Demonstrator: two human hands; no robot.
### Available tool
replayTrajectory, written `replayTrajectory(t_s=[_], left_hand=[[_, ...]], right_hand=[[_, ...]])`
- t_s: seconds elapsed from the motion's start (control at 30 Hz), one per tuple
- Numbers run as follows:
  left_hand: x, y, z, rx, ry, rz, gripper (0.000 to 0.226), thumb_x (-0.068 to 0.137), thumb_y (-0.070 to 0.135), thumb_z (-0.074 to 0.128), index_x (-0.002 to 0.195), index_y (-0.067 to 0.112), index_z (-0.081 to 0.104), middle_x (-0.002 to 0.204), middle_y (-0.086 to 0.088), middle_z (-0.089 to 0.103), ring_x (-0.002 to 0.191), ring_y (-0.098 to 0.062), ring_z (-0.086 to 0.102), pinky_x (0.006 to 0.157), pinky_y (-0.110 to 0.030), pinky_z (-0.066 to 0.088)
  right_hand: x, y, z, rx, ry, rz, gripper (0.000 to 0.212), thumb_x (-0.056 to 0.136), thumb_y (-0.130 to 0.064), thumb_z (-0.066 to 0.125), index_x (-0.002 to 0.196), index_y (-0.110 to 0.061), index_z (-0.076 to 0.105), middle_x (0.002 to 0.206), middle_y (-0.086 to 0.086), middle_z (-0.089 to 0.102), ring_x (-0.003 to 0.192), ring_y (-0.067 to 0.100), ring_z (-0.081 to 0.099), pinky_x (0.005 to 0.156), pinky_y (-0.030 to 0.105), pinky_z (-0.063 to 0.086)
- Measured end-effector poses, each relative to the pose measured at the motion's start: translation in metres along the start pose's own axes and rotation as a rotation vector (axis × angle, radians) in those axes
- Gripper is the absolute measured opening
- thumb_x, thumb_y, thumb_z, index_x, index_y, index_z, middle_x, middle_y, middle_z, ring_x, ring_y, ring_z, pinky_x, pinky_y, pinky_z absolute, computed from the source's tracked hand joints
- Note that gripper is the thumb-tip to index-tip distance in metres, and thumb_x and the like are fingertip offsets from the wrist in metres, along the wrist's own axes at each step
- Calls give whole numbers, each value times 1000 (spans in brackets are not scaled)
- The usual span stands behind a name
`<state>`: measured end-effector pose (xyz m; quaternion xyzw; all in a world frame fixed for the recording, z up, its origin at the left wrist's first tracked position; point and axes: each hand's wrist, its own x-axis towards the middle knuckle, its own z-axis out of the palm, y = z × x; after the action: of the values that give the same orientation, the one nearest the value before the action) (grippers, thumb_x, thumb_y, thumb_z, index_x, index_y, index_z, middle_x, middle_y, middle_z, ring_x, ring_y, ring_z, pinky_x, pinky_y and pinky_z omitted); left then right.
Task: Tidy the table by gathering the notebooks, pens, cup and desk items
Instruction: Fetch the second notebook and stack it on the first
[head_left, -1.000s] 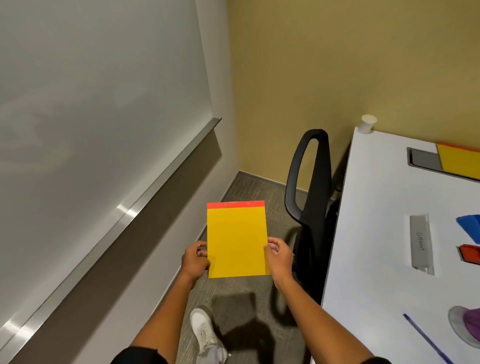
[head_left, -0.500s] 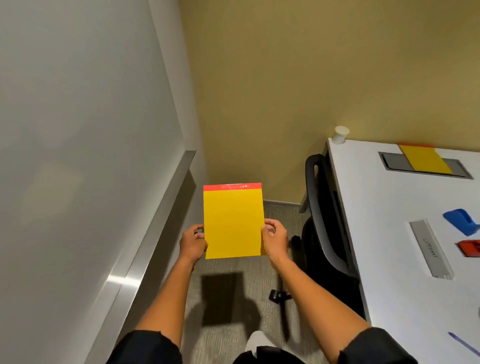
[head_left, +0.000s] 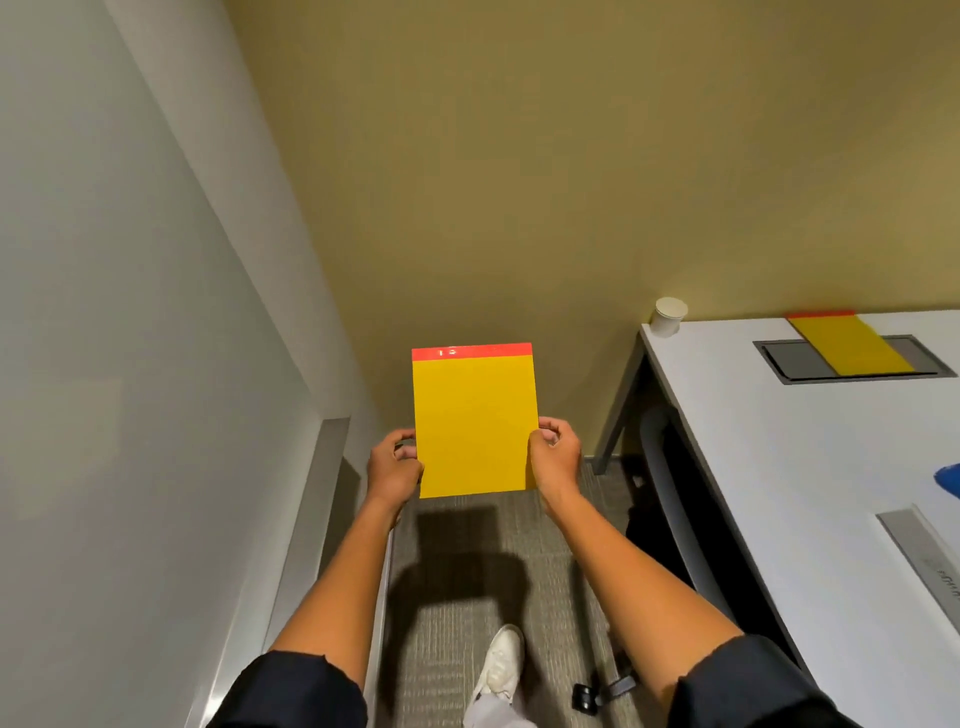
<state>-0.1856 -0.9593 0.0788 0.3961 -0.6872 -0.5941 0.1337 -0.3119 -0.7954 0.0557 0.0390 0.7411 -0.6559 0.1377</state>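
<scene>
— Between the whiteboard wall and the desk, what is the person holding?

— Above the carpet (head_left: 519, 545), out in front of the chest, both hands hold up a yellow notebook (head_left: 475, 421) with a red strip along its top edge. It faces the camera, upright and nearly square to the view. The left hand (head_left: 393, 467) pinches the left edge low down, fingers curled behind and thumb in front. The right hand (head_left: 556, 457) pinches the right edge at about the same height, fingers curled round it. Both forearms are bare, with dark sleeves at the elbows.

— And the desk?

— A white table (head_left: 779, 467) runs along the right side, well apart from the held notebook. At its far left corner, against the tan wall, stands a white paper cup (head_left: 668, 316), upright. Further right, a second yellow notebook (head_left: 852, 345) with a red top edge lies flat, tilted across a grey recessed panel (head_left: 795, 361) in the tabletop. A blue object (head_left: 948, 480) pokes in at the right edge; too little shows to name it. Nearer, a grey strip (head_left: 930, 561) with faint lettering lies on the table.

— Anything below?

— A dark chair (head_left: 675, 519) is tucked under the table edge, and one white shoe (head_left: 498, 670) shows on the carpet between the arms. The notebook's shadow falls on the floor beneath it.
</scene>
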Motion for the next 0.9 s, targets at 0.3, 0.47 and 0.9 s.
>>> replayTrajectory(t_s=[0.3,0.47,0.9], left_hand=[[154,95,59,-5,-128,12,36,81,-14,46,109,4,59,86,-14,56,78,-25,49,70,-36,43],[207,137,125,-46,-324,23,29,79,-14,50,100,6,57,84,-16,53,76,-24,45,66,-32,39],[309,210,343,-51,-977,2,16,94,1,54,101,13,61,98,-11,69,80,-26,66,67,-36,60]], right_hand=[[144,-73,29,41,130,9,18,92,-8,51,107,-15,57,93,7,63,81,18,56,72,35,46],[209,-104,-5,9,295,-46,14,91,-10,51,104,-16,57,90,0,59,78,12,55,68,27,44],[329,-127,-117,43,880,19,15,91,-11,50,100,-15,61,91,-1,59,76,11,53,59,18,37]])
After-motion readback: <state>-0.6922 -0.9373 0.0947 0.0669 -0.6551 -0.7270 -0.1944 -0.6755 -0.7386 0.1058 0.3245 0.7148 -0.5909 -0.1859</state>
